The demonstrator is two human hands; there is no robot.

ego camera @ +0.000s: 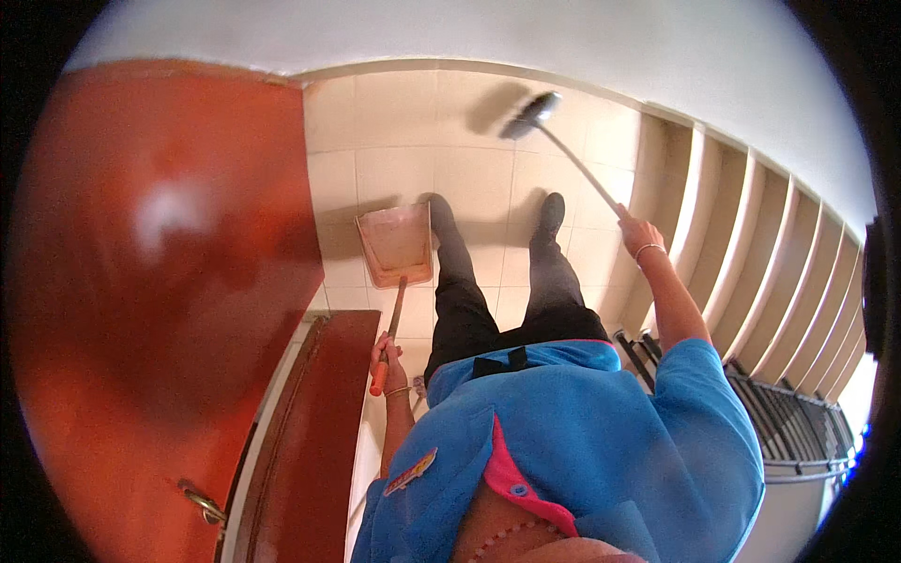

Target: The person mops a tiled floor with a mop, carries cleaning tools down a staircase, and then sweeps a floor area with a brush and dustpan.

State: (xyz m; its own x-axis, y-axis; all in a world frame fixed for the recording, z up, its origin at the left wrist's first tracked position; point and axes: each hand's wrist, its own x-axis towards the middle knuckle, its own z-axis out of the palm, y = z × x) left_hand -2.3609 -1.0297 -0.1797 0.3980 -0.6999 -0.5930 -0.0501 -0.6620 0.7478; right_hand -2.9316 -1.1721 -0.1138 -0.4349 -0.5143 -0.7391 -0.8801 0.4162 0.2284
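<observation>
My right hand (639, 236) grips the handle (581, 167) of a broom, held out ahead and to the right. The dark broom head (531, 116) is blurred and casts a shadow on the tiles beside it; whether it touches the floor I cannot tell. In my left hand (386, 355) is the long handle (398, 310) of a dustpan, its orange grip end poking out toward me. The worn, pinkish dustpan pan (395, 246) hangs or rests just left of my left shoe (442, 211). No clear litter shows in it.
Beige floor tiles (471, 169) run to a pale wall (535, 35) ahead. A red-orange door (162, 246) with a metal handle (204, 501) stands on my left. Stairs (732, 260) lie on my right, with a dark metal railing (795, 415) behind. My right shoe (552, 214) is near the stairs.
</observation>
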